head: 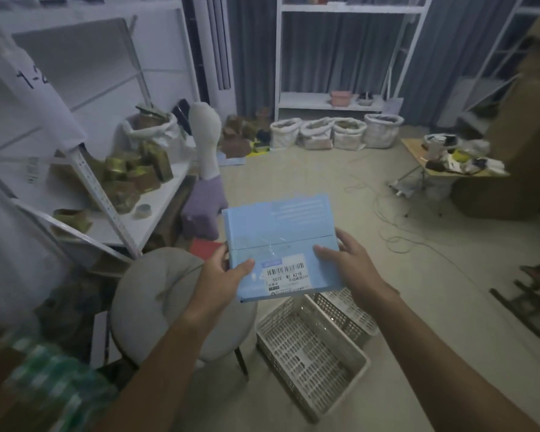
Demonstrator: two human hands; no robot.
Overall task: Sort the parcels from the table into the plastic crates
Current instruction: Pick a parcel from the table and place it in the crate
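Leftward, white metal shelving (113,194) lines the dim room. Both hands grasp a light-blue parcel (278,244) in the air: left hand (222,275) on its left edge, right hand (346,260) on its right. Below, two perforated plastic crates (309,350) sit on the pale floor (418,307).

A round grey stool (156,294) stands on the floor (325,188). At the left, a white shelf (156,194) carries golden-brown packages (134,173) and a roll of tape (144,210). Four white sacks (334,132) stand in a row before the far shelf rack (328,101). Thin cables (396,219) lie on the floor.
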